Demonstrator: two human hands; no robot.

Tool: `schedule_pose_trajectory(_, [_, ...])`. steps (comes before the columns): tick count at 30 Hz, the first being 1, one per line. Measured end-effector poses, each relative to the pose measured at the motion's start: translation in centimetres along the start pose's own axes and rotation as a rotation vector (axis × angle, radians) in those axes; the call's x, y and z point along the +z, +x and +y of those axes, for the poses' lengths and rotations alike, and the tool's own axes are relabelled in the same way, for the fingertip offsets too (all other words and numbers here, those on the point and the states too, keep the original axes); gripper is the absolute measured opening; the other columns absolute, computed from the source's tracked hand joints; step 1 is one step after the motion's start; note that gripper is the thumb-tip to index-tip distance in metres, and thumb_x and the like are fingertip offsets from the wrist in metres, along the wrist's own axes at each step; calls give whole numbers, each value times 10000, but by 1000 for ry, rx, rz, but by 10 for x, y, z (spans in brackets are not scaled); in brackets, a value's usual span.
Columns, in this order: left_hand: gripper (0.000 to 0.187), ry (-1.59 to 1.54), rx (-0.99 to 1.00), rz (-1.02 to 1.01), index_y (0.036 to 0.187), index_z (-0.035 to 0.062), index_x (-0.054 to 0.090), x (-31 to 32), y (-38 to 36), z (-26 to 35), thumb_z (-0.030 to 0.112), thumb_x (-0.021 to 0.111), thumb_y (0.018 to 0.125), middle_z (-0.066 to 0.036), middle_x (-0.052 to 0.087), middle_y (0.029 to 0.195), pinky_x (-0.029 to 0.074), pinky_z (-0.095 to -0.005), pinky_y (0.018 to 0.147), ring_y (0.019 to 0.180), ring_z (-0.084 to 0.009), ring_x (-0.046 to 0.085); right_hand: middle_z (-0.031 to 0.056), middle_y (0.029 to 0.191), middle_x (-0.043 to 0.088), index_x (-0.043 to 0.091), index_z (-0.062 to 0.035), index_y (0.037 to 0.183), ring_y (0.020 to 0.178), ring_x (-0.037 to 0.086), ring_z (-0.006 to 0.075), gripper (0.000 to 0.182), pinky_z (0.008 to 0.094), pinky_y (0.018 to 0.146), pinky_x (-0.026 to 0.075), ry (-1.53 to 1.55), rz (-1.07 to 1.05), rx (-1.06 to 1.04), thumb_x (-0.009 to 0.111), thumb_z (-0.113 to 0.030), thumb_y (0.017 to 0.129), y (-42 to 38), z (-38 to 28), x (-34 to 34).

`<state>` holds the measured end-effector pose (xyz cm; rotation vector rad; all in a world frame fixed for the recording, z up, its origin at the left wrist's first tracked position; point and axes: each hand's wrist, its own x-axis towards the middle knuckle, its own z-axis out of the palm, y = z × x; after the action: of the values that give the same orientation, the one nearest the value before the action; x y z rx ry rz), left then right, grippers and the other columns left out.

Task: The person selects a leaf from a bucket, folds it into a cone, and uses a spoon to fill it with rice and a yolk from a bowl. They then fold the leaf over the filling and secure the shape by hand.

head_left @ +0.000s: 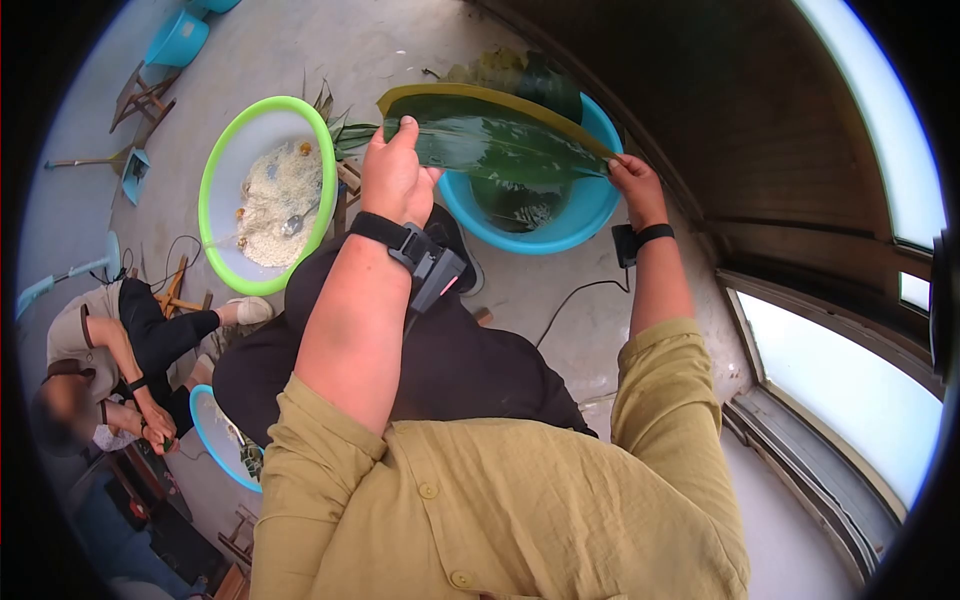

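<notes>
Between my two hands stretches a long, wet green leaf (500,145) with a yellowish-green leaf edge along its top. My left hand (398,172) grips the leaf's left end, thumb on top. At the narrow right end, the fingers of my right hand (636,184) pinch the tip. Beneath the leaf stands a blue basin (510,243) with water and more dark leaves in it. To the left is a green-rimmed white basin (208,205) holding white rice (272,215), a spoon (294,224) and a few small brownish pieces.
At the lower left a seated person (120,340) works with both hands near a light blue basin (208,430). A wooden stool (145,98), blue bucket (178,40) and dustpan (136,175) stand at the far left. A dark wooden panel (780,120) rises on the right.
</notes>
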<state>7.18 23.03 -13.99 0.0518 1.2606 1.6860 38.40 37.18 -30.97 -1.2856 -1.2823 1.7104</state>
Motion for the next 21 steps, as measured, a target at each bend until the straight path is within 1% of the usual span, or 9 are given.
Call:
schedule_pose_trajectory(3, [236,-41,4,-5,1259,82,470,-3,3,-1,95,487,1024,-107,585,1230,543,-498,881,1093,-278,620,24,998,689,627,-33,1165,888,611,132,295,286,887,479,316,245,-50,655,-238,954,-17,-3,16])
schedule_pose_trajectory(6, [234,-70,9,17,1258,80,467,-4,4,-2,84,480,1025,-111,585,1230,545,-505,897,1102,-285,616,72,1104,654,550,-39,1266,991,592,155,427,322,930,474,414,693,-211,645,-324,962,-37,1,39])
schedule_pose_trajectory(8, [233,-112,4,54,1257,78,467,-1,4,-2,79,479,1024,-116,585,1232,544,-512,911,1107,-291,614,91,1207,607,511,-46,1307,1101,561,185,522,346,971,463,458,491,-114,660,-388,942,-50,27,49])
schedule_pose_trajectory(10, [232,-174,-16,106,1254,74,467,5,2,-5,76,481,1023,-123,584,1236,543,-520,924,1113,-298,612,107,1288,565,489,-57,1331,1200,529,227,575,380,1014,450,748,235,66,662,-433,932,-66,24,81])
schedule_pose_trajectory(11, [256,-179,-23,63,1269,81,443,4,3,-7,93,499,1019,-121,570,1246,529,-527,913,1112,-298,606,115,1318,546,487,-64,1334,1243,512,254,579,402,1037,442,1012,61,199,655,-446,932,-72,6,109])
schedule_pose_trajectory(14, [318,-216,-34,-16,1299,93,396,-8,9,-18,125,531,1013,-121,542,1269,496,-541,909,1118,-302,592,119,1276,581,497,-62,1326,1236,527,289,523,443,1051,440,1342,-244,31,648,-390,947,-61,-20,146])
schedule_pose_trajectory(17, [315,-261,-52,-17,1301,88,399,-12,9,-21,125,525,1015,-132,541,1276,483,-540,950,1136,-308,588,133,1285,594,556,-57,1271,1230,525,291,409,457,1093,386,1304,-2,5,639,-311,961,-38,-37,165])
schedule_pose_trajectory(20, [268,-245,-80,55,1260,54,441,-11,4,-16,108,517,1008,-132,555,1264,469,-514,979,1142,-301,586,122,1273,603,554,-51,1269,1209,540,296,311,471,1087,395,1235,100,68,595,-142,975,-14,-30,163])
schedule_pose_trajectory(21, [252,-231,-89,3,1241,48,454,-15,7,-16,112,514,1005,-127,556,1263,460,-508,989,1143,-303,584,120,1277,596,541,-45,1277,1196,550,300,317,485,1064,421,1213,123,68,576,-88,965,-8,-30,160])
